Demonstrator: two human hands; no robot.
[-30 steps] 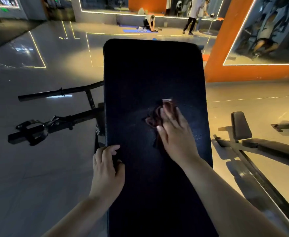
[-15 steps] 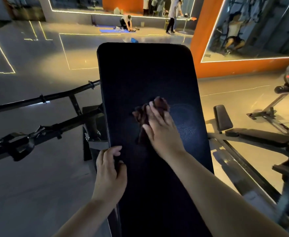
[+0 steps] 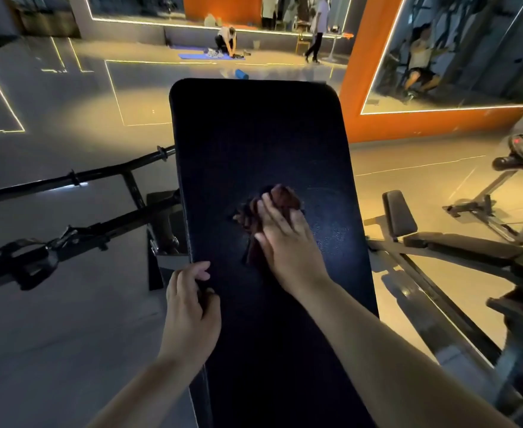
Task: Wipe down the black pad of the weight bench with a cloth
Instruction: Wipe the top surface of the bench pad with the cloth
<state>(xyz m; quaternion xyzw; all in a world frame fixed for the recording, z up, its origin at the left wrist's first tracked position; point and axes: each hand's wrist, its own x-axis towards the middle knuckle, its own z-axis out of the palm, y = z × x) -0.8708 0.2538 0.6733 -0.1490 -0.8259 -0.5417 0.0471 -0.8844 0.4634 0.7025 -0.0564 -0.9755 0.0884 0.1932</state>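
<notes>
Furthest left, out past the left hand, the black frame bars (image 3: 68,180) of the weight bench stick out over the floor. They have no part in this step, but an elbow swinging wide could catch them.

The left hand (image 3: 189,307) curls its fingers over the near left edge of the black pad (image 3: 254,134) and grips it. That is a good brace, and it should hold firm so that the pad does not rock under the wiping pressure.

Just ahead and to the right of that hand, the dark reddish cloth (image 3: 280,196) lies bunched on the middle of the pad. Its front folds poke out beyond the fingertips of the right hand (image 3: 288,242). This hand lies flat on top of the cloth with its fingers straight and spread, pressing rather than clutching.

The step in hand looks like a mid-pad stroke. To do it well:
- Keep the palm flat and the pressure even.
- Spread the cloth wider under the hand so it covers more with each pass.
- Work in overlapping lanes from the left edge to the right edge, then move up to the far end beyond the fingertips.

The pad is dark and dimly lit, so I cannot tell for sure which areas are already wiped. A faint sheen to the right of the hand may be damp.

Further right, well apart from the hand, a second bench (image 3: 399,214) stands on the floor.
</notes>
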